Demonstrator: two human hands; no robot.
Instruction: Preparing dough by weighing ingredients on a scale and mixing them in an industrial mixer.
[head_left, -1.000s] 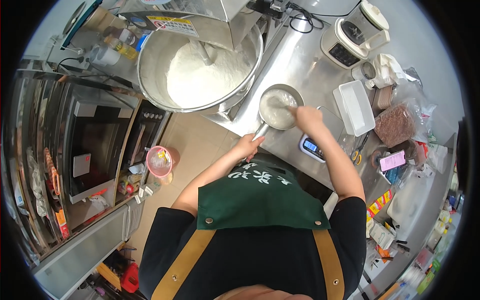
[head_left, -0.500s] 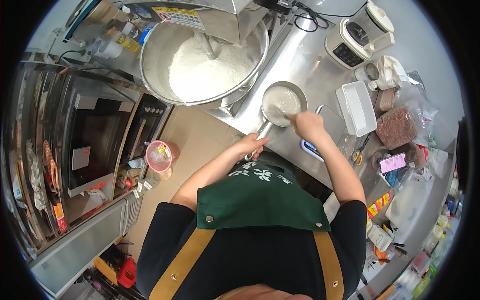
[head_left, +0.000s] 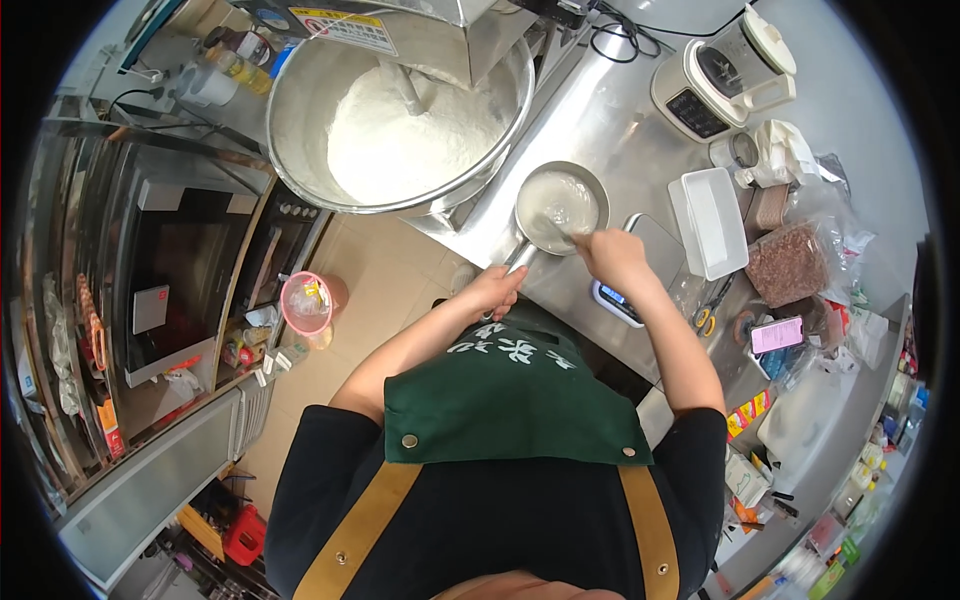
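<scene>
A round metal saucepan stands on the steel worktop, with a whitish liquid swirling in it. My left hand is closed around its handle. At the pan's near right rim, my right hand grips a thin stirring utensil that dips into the liquid. Its working end is blurred and partly under the surface, so its exact kind cannot be told. Just right of the pan, partly behind my right forearm, lies a digital kitchen scale with a lit display.
Beyond the pan to the left, a large mixer bowl holds white flour. A white rectangular tub, scissors, a phone and a blender are on the right. A pink bin stands on the floor.
The utensil's dipped end has shifted leftward in the liquid, whose swirl pattern differs. Both hands keep their grips. The whole view has shifted slightly.
</scene>
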